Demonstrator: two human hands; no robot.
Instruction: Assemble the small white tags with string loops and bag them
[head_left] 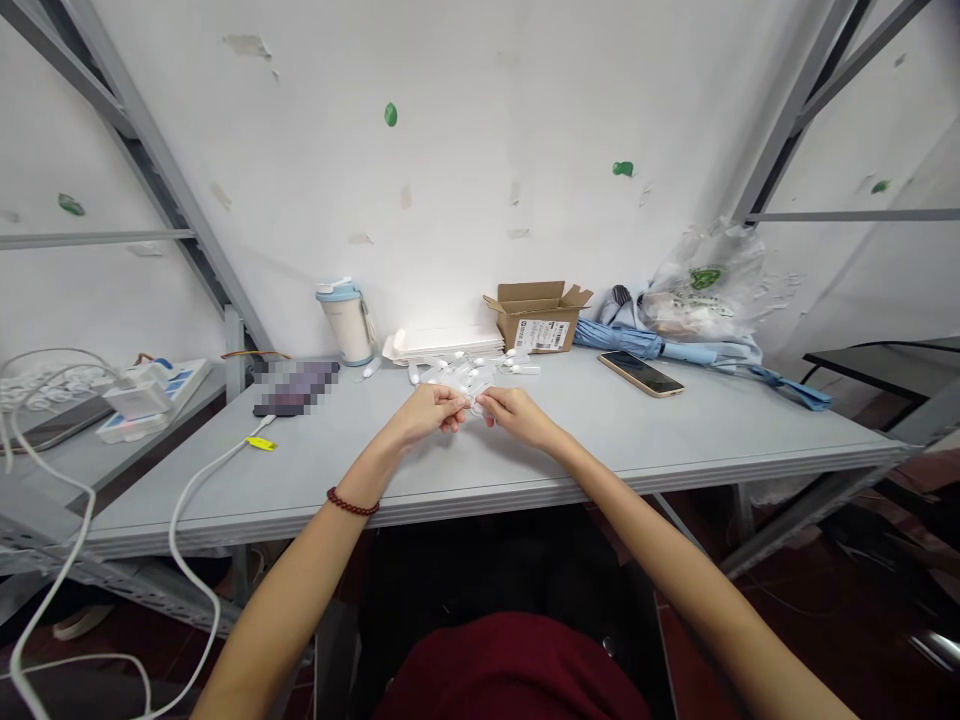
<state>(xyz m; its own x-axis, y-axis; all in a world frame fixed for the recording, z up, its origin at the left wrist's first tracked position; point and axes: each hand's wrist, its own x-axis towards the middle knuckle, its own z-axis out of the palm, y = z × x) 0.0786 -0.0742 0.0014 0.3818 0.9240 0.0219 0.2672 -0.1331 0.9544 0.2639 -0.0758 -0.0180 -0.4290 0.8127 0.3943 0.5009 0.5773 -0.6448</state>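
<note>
Where the left hand (433,411) and the right hand (517,414) nearly meet, both pinch a small translucent plastic piece (473,403), its details too small to tell. Just beyond the grip, small white-and-clear plastic parts (463,374) lie heaped on a flat grey table (487,465). Past these sit a low white stack (446,345) and an open brown cardboard box (516,333). Well left of the grip stands a cream, blue-lidded tumbler (349,328); well right, a gold-edged black phone (641,373).

You wear a dark-red beaded bracelet (352,502) on your left wrist (363,474); right of the bracelet, a maroon top (510,670).
</note>
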